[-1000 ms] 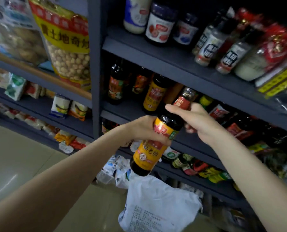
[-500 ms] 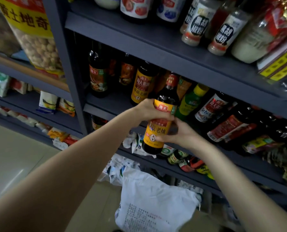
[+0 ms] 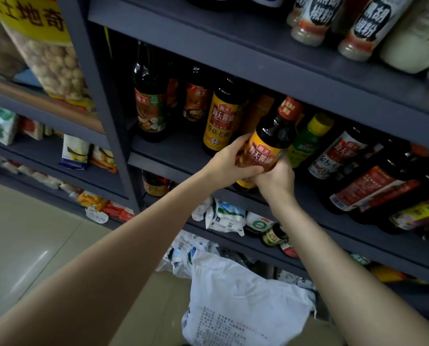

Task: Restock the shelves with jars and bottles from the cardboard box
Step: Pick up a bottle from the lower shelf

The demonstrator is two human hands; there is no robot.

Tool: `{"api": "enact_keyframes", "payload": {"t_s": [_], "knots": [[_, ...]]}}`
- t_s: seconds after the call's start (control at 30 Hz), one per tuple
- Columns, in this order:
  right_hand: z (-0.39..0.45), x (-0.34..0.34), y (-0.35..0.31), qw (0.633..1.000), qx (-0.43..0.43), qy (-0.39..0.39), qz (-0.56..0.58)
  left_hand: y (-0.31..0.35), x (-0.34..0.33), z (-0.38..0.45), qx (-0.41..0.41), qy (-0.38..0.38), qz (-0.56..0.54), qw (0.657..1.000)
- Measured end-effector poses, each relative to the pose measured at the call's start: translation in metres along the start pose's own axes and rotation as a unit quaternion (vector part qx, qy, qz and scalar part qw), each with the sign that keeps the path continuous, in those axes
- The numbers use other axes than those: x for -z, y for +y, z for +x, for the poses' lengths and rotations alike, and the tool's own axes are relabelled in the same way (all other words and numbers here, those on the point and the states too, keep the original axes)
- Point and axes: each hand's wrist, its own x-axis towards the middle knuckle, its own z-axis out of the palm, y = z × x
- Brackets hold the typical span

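Bottle (image 3: 271, 143) of dark sauce, red-capped with an orange-yellow label, sits between both hands at the front edge of the middle shelf (image 3: 168, 156), its long axis tilted so the cap leans up and to the right and toward the back of the shelf while the base points down toward the person. The left hand (image 3: 229, 163) wraps the lower left side of the bottle, fingers curled tight around the label with the thumb lying across the front. The right hand (image 3: 274, 179) cups the base from below and from the right, fingers closed up against the glass, so both hands are gripping it together. Both forearms are bare and reach up from the bottom of the view, the left one stretched long from the lower left corner, the right one rising more steeply from the lower right. Whether the base touches the shelf cannot be told, since the hands hide it. Just left of the bottle stands a matching bottle (image 3: 222, 118) with the same yellow label, upright; just right of it leans a green bottle (image 3: 308, 138) with a yellow cap. Well below the bottle, on the floor, lies a white sack (image 3: 243, 308).
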Motion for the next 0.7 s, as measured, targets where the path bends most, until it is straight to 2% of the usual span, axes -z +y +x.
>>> {"api": "enact_keyframes", "payload": {"t_s": [0.13,0.27,0.37,0.5,0.7], "knots": [[0.018,-0.007,-0.007,1.0,0.007,-0.012,-0.014,-0.015,0.001,-0.002,0.041,0.038,-0.065,0.996],[0.032,-0.01,-0.007,0.999,0.019,-0.028,-0.023,-0.03,0.001,0.0,0.079,0.045,-0.043,0.995],[0.033,-0.013,0.005,0.997,-0.008,-0.043,-0.07,-0.041,-0.006,-0.003,0.088,0.044,-0.041,0.994],[0.031,-0.018,0.016,0.996,-0.049,-0.022,-0.075,-0.048,-0.013,-0.003,0.098,0.045,-0.055,0.993],[0.048,-0.024,0.013,0.995,-0.045,-0.018,-0.091,-0.044,-0.017,0.009,0.108,0.045,-0.049,0.992]]}}
